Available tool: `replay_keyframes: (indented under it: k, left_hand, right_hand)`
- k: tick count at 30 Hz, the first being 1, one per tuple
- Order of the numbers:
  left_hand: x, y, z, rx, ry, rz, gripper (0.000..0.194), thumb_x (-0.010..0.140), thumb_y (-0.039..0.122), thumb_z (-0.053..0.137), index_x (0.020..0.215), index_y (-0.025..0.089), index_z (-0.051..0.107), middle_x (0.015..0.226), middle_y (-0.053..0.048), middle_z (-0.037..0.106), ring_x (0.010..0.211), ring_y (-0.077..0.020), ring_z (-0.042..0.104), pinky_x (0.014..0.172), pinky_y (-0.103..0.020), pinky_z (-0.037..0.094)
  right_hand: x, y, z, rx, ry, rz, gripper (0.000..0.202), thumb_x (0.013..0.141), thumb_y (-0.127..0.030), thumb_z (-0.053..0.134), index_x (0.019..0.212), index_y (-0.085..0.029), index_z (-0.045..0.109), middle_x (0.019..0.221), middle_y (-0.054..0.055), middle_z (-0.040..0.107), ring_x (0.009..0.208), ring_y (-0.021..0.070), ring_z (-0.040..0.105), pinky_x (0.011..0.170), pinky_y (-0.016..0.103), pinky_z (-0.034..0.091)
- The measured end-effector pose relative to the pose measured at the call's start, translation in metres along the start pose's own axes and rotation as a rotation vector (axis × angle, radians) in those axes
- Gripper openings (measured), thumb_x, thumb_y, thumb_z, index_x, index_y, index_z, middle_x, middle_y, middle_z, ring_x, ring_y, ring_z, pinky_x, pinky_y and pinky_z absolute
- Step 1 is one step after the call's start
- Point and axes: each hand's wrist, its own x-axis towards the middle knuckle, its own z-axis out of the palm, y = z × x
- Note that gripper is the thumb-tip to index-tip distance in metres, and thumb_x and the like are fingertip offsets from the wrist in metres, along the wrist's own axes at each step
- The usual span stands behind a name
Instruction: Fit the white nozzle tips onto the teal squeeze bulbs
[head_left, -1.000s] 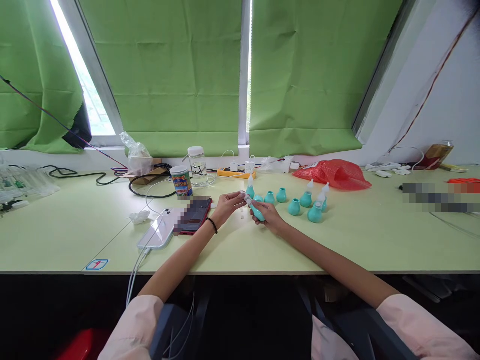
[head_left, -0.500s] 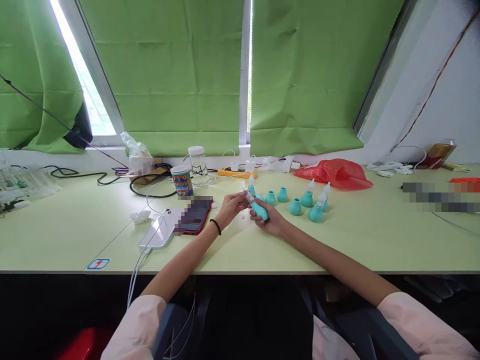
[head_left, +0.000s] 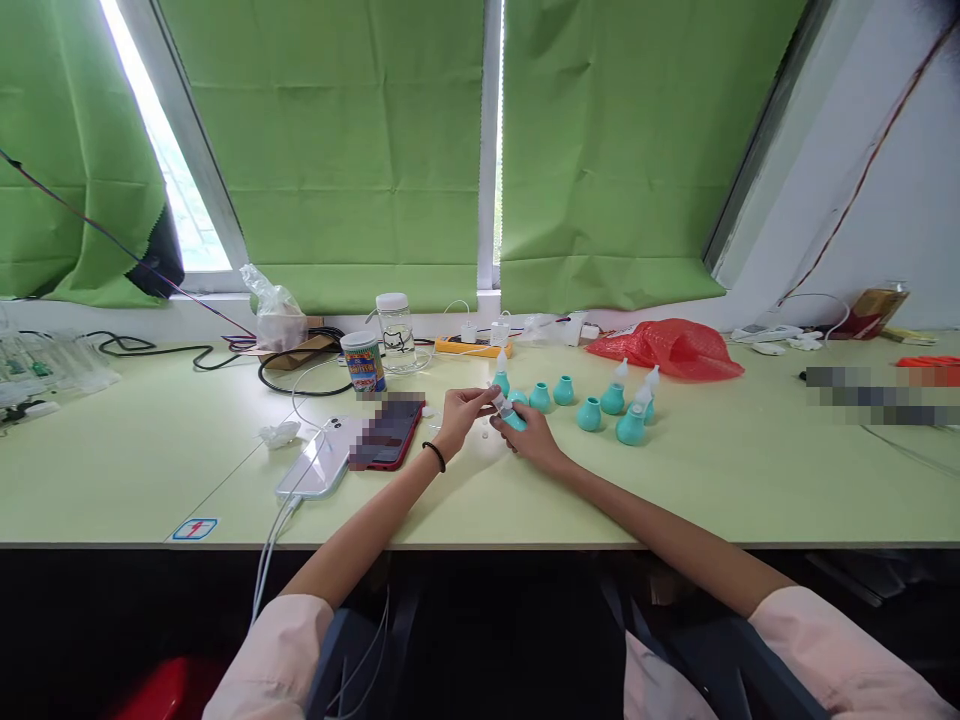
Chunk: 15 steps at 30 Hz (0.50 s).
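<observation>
My right hand (head_left: pixel 531 438) is wrapped round the teal rubber bulb (head_left: pixel 514 420) of a small nasal aspirator, held tilted just above the table. With its fingertips my left hand (head_left: pixel 466 412) pinches the clear nozzle (head_left: pixel 501 402) at the bulb's upper end. My fingers partly cover where the two parts meet. Behind my hands stands an aspirator with a pointed clear tip (head_left: pixel 502 372). To the right are several open teal bulbs (head_left: pixel 589 414) without tips, and several more aspirators (head_left: pixel 631 424) fitted with clear tips. Tiny clear pieces (head_left: pixel 484 434) lie beneath my hands.
Left of my hands lie a dark-screened phone (head_left: pixel 388 432) and a white phone (head_left: pixel 324 458) with a cable. A printed can (head_left: pixel 364 364), a clear jar (head_left: pixel 396 335) and a yellow power strip (head_left: pixel 469 348) stand behind. A red plastic bag (head_left: pixel 667 350) lies back right.
My right hand has turned over the bulb, so its fingers and back now cover more of it. Both hands stay together at nearly the same spot.
</observation>
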Motion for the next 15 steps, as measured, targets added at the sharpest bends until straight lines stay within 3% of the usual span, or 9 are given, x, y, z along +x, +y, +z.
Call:
replay_keyframes:
  k: [6, 15]
  left_hand:
    - [0.000, -0.001, -0.001, -0.001, -0.064, 0.016, 0.029, 0.060, 0.037, 0.063, 0.065, 0.009, 0.067, 0.071, -0.008, 0.064, 0.068, -0.0161, 0.057, 0.072, -0.034, 0.045]
    - [-0.002, -0.003, -0.001, -0.041, -0.106, 0.037, 0.032, 0.064, 0.039, 0.059, 0.071, 0.009, 0.066, 0.076, -0.010, 0.064, 0.074, -0.0181, 0.058, 0.074, -0.033, 0.044]
  right_hand:
    - [0.002, -0.004, 0.001, 0.166, -0.155, 0.117, 0.028, 0.064, -0.043, 0.056, 0.060, -0.018, 0.043, 0.044, -0.006, 0.045, 0.031, 0.0064, 0.041, 0.031, 0.020, 0.033]
    - [-0.001, -0.011, 0.001, 0.449, -0.260, 0.304, 0.030, 0.061, -0.042, 0.061, 0.067, -0.017, 0.045, 0.047, -0.006, 0.047, 0.034, 0.0069, 0.044, 0.031, 0.019, 0.032]
